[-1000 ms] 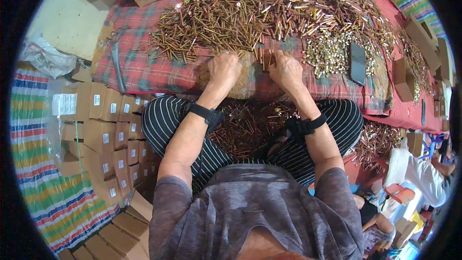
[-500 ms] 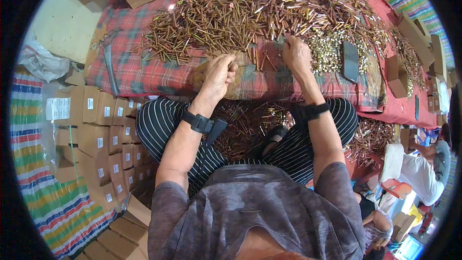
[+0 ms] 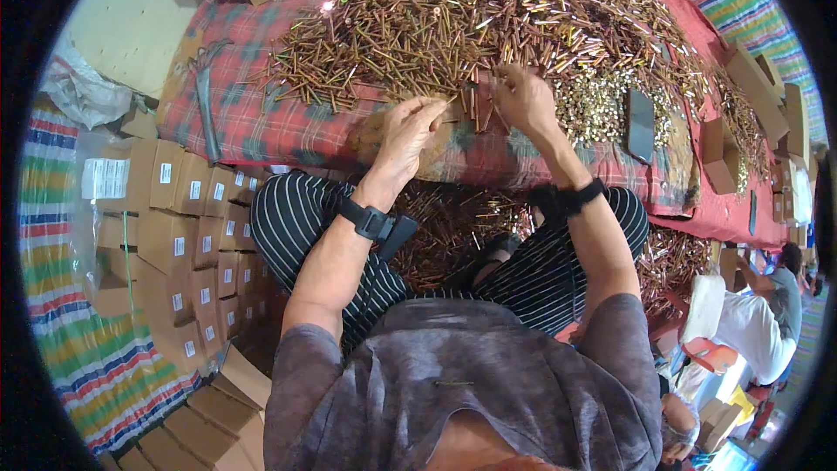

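Observation:
My left hand [image 3: 408,135] is closed in a pinch at the near edge of a cloth-covered table [image 3: 323,135]. From its fingertips sticks out a thin brass-coloured metal rod [image 3: 452,98]. To its right, my right hand [image 3: 530,106] hovers over the front of a big heap of such rods [image 3: 418,35], its fingers bent and smeared by motion, so I cannot make out any grip. A few loose rods [image 3: 472,103] lie between the hands. Beside the right hand is a pile of small pale metal pieces [image 3: 593,100], perhaps nuts.
A dark phone [image 3: 640,125] lies at the right of the small pieces. On the left rests a grey metal bar [image 3: 204,109]. Stacked cartons [image 3: 179,231] fill the left floor; open boxes [image 3: 719,157] stand at the right. Another person [image 3: 780,296] sits far right.
My right hand has moved left, toward the left hand, and its fingers are now blurred. My left hand has shifted slightly right with the rod. The view has shifted a little.

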The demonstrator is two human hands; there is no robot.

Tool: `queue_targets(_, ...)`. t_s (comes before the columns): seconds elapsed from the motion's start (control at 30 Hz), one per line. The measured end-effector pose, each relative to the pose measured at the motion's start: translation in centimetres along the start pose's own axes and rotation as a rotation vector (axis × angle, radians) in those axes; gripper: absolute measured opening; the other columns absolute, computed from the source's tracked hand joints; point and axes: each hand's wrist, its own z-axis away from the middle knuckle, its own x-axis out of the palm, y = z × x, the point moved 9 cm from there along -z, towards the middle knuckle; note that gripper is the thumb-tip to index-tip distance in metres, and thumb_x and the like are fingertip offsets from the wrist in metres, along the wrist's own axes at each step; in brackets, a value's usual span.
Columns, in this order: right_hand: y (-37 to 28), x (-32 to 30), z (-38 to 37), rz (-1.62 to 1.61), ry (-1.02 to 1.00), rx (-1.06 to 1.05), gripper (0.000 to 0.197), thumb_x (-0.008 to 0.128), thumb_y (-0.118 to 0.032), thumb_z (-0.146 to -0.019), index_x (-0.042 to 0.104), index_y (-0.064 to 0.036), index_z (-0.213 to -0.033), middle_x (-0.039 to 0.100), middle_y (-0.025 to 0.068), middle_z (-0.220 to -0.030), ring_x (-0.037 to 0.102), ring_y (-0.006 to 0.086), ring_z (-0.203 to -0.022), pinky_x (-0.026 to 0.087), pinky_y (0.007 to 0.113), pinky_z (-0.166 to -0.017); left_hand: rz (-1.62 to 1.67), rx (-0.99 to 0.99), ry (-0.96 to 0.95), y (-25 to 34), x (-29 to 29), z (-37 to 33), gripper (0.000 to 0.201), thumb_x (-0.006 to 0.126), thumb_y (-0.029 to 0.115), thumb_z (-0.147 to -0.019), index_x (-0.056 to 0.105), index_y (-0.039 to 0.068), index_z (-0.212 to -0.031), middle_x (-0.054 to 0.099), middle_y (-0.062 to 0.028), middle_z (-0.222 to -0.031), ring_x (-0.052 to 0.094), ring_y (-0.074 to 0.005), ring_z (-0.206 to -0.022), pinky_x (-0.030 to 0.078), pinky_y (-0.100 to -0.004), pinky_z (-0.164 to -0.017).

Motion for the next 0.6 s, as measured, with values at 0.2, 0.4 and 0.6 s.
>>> queue_targets(0.2, -5.3, -1.0, 4.7, 0.062, -0.077, -0.145, 0.022, 0.050, -0.008, -0.080, 0.055, -0.0111, -0.102, 0.056, 0.0157, -0.089, 0.058, 0.0377, -0.076, 0.048, 0.046, -0.062, -0.143, 0.051, 0.000, 1.3, 0.4, 0.6, 0.021, 0.063, 0.020, -0.085, 0.065, 0.003, -0.098, 0.051, 0.0083, -0.069, 0.038, 0.0018, -0.052, 0.026, -0.0132, -0.044)
queue_targets(0.4, -5.8, -1.3, 5.6, -0.026, -0.013, -0.176, 0.022, 0.049, -0.005, -0.080, 0.056, -0.0117, -0.100, 0.054, 0.0143, -0.084, 0.058, 0.0367, -0.076, 0.047, 0.046, -0.062, -0.193, 0.029, -0.104, 0.5, 1.6, 0.6, 0.021, 0.062, 0.019, -0.085, 0.064, 0.004, -0.100, 0.053, 0.0077, -0.071, 0.037, 0.0023, -0.054, 0.026, -0.0140, -0.045)
queue_targets(0.6, -5.1, -1.6, 5.7, -0.050, 0.018, -0.143, 0.023, 0.050, -0.002, -0.077, 0.057, -0.0113, -0.097, 0.054, 0.0138, -0.084, 0.057, 0.0363, -0.076, 0.048, 0.045, -0.062, -0.248, 0.022, -0.101, 0.2, 1.3, 0.4, 0.020, 0.062, 0.017, -0.086, 0.064, 0.003, -0.100, 0.057, 0.0046, -0.074, 0.042, 0.0019, -0.057, 0.029, -0.0133, -0.048)
